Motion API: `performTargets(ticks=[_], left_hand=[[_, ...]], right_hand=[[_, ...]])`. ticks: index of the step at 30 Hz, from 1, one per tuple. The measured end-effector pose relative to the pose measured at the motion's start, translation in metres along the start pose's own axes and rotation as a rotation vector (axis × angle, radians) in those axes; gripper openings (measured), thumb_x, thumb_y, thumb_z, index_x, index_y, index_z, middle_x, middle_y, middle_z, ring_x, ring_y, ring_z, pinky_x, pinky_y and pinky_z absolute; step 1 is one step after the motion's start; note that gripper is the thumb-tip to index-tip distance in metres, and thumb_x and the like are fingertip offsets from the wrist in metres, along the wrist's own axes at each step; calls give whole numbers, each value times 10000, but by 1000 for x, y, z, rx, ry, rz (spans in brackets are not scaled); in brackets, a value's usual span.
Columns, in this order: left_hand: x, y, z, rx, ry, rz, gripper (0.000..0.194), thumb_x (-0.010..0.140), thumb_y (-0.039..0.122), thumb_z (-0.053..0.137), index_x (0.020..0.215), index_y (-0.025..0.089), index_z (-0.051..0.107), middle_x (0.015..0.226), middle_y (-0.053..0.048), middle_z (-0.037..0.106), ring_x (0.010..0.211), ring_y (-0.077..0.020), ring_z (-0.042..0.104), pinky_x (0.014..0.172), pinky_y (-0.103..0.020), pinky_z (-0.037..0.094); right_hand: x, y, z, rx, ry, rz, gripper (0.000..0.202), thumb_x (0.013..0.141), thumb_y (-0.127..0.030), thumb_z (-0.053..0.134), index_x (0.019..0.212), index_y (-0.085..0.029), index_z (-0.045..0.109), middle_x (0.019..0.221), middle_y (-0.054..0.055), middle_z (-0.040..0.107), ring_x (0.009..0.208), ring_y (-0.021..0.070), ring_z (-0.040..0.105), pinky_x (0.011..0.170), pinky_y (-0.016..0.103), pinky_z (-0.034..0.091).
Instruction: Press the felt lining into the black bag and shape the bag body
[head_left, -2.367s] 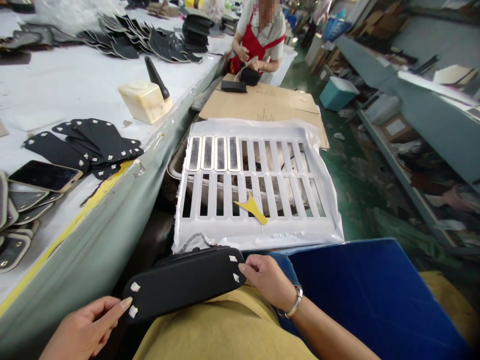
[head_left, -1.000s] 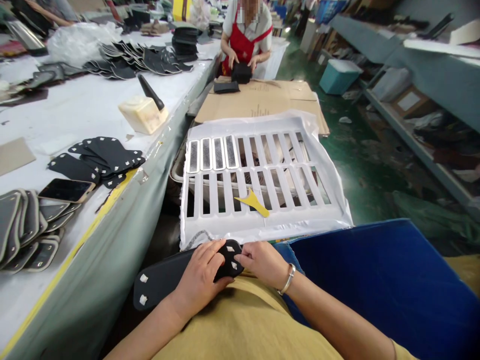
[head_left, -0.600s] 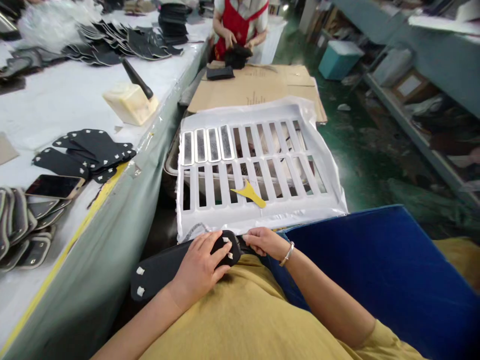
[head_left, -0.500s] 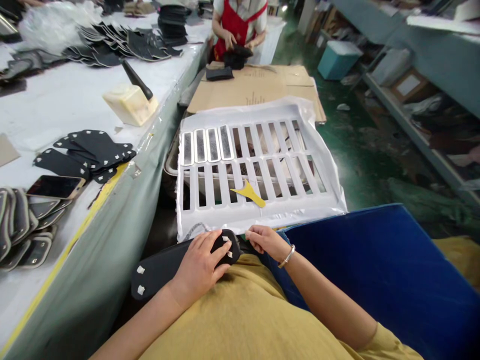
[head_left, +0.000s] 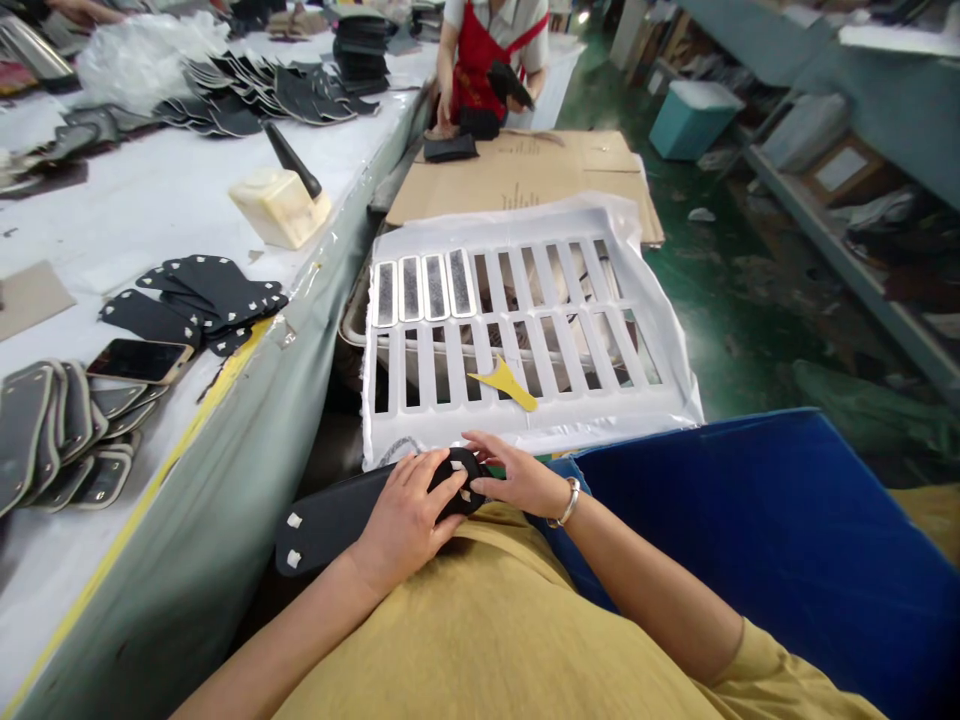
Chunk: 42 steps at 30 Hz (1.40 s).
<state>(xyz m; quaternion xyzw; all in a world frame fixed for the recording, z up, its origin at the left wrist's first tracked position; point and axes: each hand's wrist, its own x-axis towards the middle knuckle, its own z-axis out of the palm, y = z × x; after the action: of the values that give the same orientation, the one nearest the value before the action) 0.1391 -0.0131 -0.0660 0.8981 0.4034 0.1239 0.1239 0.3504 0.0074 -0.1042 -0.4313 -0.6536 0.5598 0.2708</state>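
Observation:
A long black padded piece (head_left: 330, 520) with small white tabs near both ends lies across my lap, below the white slotted tray. My left hand (head_left: 409, 510) is wrapped over its right part, fingers on top near the tabs. At its right end my right hand (head_left: 517, 480) touches the edge, thumb and fingertips around the black rim. Ahead of my hands, a yellow flat tool (head_left: 506, 383) rests on the white slotted tray (head_left: 450, 425). Several framed grey strips (head_left: 435, 287) fill the tray's upper left slots.
The left table (head_left: 172, 200) holds black tabbed pieces (head_left: 214, 290), a phone (head_left: 139, 361), framed pieces (head_left: 45, 430) and a block with a black-handled tool (head_left: 277, 205). A blue board (head_left: 735, 520) stands at right. Beyond the cardboard (head_left: 517, 175), a person in a red apron (head_left: 480, 70) handles dark pieces.
My right hand has moved left onto the black piece's end, its fingers opening from a closed curl. The view has shifted slightly. The person opposite has lifted a dark piece.

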Motion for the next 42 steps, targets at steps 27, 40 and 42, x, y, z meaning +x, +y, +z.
performTargets(ticks=[27,40,42], left_hand=[[-19,-22,-10,1,-116,-62,613,663,280,726,1231,213,506,1344,-172,433,1226,-319,425,1011,-524,350],[-36,-40,-16,-47,-94,-92,755,642,315,734,1305,165,405,1383,-173,400,1261,-307,388,1045,-501,334],[-41,-44,-18,-67,-78,-112,731,646,284,719,1294,160,404,1358,-156,435,1253,-290,398,1057,-487,324]], right_hand=[[9,-40,-13,-714,-163,-221,652,761,-481,620,1299,-154,450,1240,140,532,1104,264,503,960,440,397],[15,-48,-2,-867,-177,-181,777,639,-428,738,1287,-135,424,1236,144,524,1084,278,503,949,428,397],[18,-46,-1,-865,-205,-167,828,640,-392,733,1334,-128,366,1256,146,508,1093,275,501,947,420,401]])
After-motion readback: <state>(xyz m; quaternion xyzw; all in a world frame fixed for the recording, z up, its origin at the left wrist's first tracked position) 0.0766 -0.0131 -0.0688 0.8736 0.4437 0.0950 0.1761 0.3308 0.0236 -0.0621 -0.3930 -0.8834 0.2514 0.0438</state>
